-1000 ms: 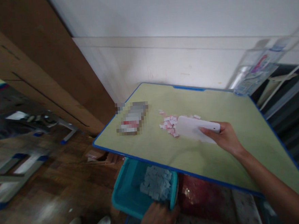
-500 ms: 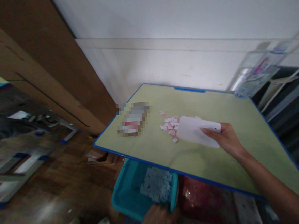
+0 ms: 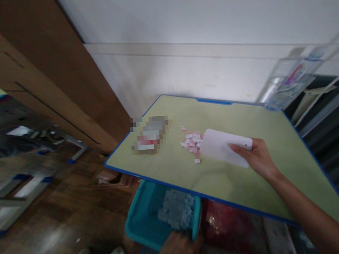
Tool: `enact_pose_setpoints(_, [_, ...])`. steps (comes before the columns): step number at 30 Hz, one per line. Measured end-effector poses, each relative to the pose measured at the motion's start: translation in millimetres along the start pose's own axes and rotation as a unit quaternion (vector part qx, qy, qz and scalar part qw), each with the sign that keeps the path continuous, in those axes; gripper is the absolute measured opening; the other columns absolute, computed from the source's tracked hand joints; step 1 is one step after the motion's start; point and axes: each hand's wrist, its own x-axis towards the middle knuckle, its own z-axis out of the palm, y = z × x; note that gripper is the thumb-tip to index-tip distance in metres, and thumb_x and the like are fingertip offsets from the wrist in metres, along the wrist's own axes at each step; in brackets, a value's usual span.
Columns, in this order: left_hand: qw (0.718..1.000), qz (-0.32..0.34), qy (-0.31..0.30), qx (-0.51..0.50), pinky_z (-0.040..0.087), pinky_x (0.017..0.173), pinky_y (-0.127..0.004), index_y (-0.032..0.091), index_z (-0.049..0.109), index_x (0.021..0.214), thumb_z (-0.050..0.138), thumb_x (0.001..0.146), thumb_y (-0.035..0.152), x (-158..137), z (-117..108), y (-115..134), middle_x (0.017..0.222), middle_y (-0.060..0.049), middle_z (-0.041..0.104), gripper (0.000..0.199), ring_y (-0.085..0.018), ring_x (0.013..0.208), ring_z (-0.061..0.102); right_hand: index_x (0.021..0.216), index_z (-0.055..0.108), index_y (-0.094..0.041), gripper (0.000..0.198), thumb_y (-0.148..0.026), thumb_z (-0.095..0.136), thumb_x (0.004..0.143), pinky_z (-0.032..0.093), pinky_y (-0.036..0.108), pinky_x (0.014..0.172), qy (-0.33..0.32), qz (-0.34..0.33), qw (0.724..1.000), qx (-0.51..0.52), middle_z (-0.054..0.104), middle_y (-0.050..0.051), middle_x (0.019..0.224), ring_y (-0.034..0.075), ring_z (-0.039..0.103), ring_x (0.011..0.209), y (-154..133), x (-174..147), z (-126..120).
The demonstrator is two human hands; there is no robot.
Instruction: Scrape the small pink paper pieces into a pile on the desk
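My right hand (image 3: 257, 153) grips a flat white plastic scraper (image 3: 223, 147) with a small hole near its held end. The scraper's far edge touches a small heap of pink and white paper-like pieces (image 3: 193, 141) on the yellow table (image 3: 266, 190). Below the table edge, my left hand (image 3: 178, 248) is closed on the near rim of a teal plastic bin (image 3: 146, 231). A pile of small whitish pieces (image 3: 176, 208) lies in the bin's right part. The left fingertips are partly hidden in shadow.
A blurred-out rectangular object (image 3: 151, 135) lies on the table's left. A clear plastic bottle (image 3: 291, 81) stands at the back right corner. A white wall (image 3: 182, 68) runs behind the table, and a brown cardboard panel (image 3: 77, 91) rises at left. A red surface (image 3: 231, 219) lies beside the bin.
The scraper's far edge has risen slightly, while the heap beside it is nearly unmoved. My left hand stays at the bin rim.
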Motion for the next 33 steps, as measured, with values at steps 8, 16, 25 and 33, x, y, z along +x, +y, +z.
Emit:
enact_pose_setpoints(8, [1.000, -0.003, 0.019, -0.007, 0.042, 0.050, -0.028, 0.021, 0.049, 0.102, 0.059, 0.069, 0.035, -3.9, 12.4, -0.9, 0.063, -0.003, 0.055, 0.037, -0.020, 0.054, 0.052, 0.066, 0.064, -0.011, 0.028, -0.038, 0.062, 0.063, 0.031, 0.019, 0.036, 0.011, 0.000, 1.000, -0.013, 0.056, 0.000, 0.053, 0.009, 0.045, 0.042, -5.7, -2.5, -5.3])
enact_pose_setpoints(16, [1.000, 0.002, 0.001, -0.005, 0.042, 0.047, -0.026, 0.021, 0.050, 0.100, 0.057, 0.072, 0.029, -1.2, 1.4, -0.3, 0.061, -0.003, 0.057, 0.029, -0.019, 0.051, 0.053, 0.065, 0.064, -0.010, 0.029, -0.039, 0.062, 0.063, 0.029, 0.019, 0.037, -0.024, 0.013, 1.000, -0.001, 0.051, -0.001, 0.050, 0.007, 0.040, 0.042, -7.1, -4.5, -3.2])
enact_pose_setpoints(25, [1.000, 0.002, 0.012, 0.010, 0.041, 0.044, -0.025, 0.021, 0.050, 0.100, 0.055, 0.075, 0.025, -0.9, -8.0, 0.1, 0.060, -0.003, 0.058, 0.026, -0.019, 0.047, 0.053, 0.066, 0.065, -0.011, 0.026, -0.036, 0.058, 0.067, 0.028, 0.018, 0.039, -0.116, -0.039, 0.992, -0.043, 0.048, -0.002, 0.051, 0.006, 0.038, 0.044, -8.3, -6.8, 5.1])
enact_pose_setpoints(33, [0.999, 0.005, 0.042, 0.009, 0.040, 0.044, -0.023, 0.021, 0.051, 0.096, 0.054, 0.074, 0.018, -1.4, -0.2, 0.6, 0.057, -0.001, 0.056, 0.023, -0.018, 0.046, 0.052, 0.073, 0.066, -0.011, 0.029, -0.038, 0.060, 0.066, 0.031, 0.018, 0.037, -0.116, 0.025, 0.993, 0.013, 0.053, 0.000, 0.053, 0.008, 0.042, 0.044, -9.1, -7.4, 3.1])
